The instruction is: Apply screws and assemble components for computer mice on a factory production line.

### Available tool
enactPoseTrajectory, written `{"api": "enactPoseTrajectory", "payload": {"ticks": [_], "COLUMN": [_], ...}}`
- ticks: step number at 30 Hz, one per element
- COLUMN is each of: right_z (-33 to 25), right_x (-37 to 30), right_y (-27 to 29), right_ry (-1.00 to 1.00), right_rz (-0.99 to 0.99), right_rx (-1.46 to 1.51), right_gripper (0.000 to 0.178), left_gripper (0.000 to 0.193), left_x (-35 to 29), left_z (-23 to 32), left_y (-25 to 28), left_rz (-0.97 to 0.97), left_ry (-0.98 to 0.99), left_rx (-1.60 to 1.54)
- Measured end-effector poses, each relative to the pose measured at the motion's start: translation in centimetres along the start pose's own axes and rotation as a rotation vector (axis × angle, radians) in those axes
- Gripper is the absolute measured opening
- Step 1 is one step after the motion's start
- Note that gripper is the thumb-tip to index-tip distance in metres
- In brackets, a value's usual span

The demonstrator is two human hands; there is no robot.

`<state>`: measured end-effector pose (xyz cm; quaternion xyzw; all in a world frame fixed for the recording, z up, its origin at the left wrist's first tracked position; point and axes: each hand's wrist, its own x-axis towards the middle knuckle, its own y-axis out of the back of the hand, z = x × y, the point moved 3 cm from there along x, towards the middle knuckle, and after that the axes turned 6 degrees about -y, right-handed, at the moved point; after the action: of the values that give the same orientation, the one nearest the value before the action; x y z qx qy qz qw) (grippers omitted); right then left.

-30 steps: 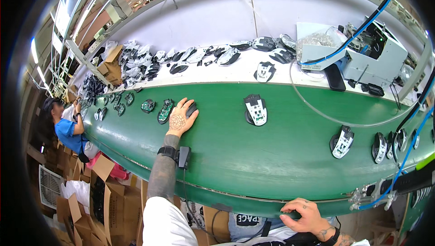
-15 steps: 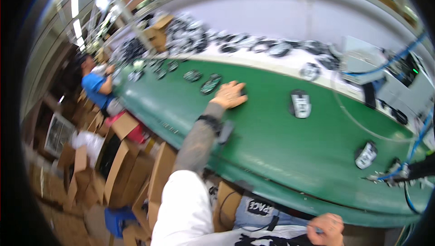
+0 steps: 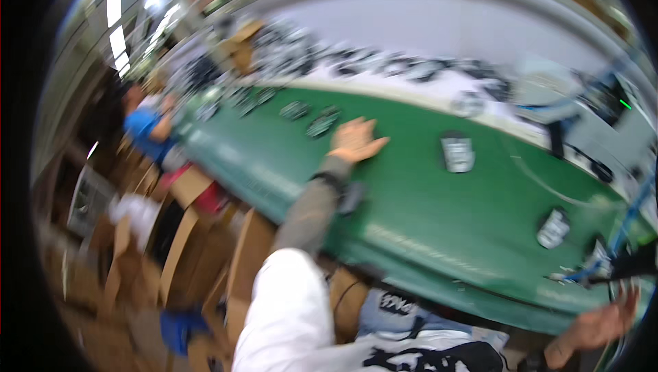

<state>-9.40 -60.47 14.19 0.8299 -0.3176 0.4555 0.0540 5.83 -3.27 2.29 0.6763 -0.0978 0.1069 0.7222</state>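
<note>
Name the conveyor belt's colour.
The conveyor belt is green, showing best in the head view.

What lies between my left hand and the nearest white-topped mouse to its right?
Only bare green belt shows between the left hand and the white-topped mouse in the head view.

Factory with green conveyor belt (image 3: 411, 201)

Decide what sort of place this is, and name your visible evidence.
Probably an electronics assembly workshop: black-and-white computer mice lie spaced along a long, smooth green belt-like worktop, and open brown cardboard boxes stand beside it.
</note>
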Motion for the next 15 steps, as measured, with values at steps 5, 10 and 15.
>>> {"api": "enactPoseTrajectory", "payload": {"ticks": [5,10,15], "right_z": [0.0,-0.7,-0.6], "right_x": [-0.3,0.0,-0.4], "right_y": [-4.8,-5.1,-3.9], "right_ry": [-0.123,-0.362,-0.405], "right_rz": [-0.344,-0.394,-0.395], "right_rx": [-0.089,0.015,-0.026], "right_gripper": [0.073,0.072,0.058], "left_gripper": [0.066,0.065,0.083], "left_x": [3.7,11.4,18.0], "left_z": [1.4,0.4,-5.1], "left_y": [-2.0,-4.7,-6.5], "left_rz": [0.046,-0.121,-0.130], "left_ry": [0.048,0.062,0.517], "left_rx": [0.129,0.032,-0.073]}}
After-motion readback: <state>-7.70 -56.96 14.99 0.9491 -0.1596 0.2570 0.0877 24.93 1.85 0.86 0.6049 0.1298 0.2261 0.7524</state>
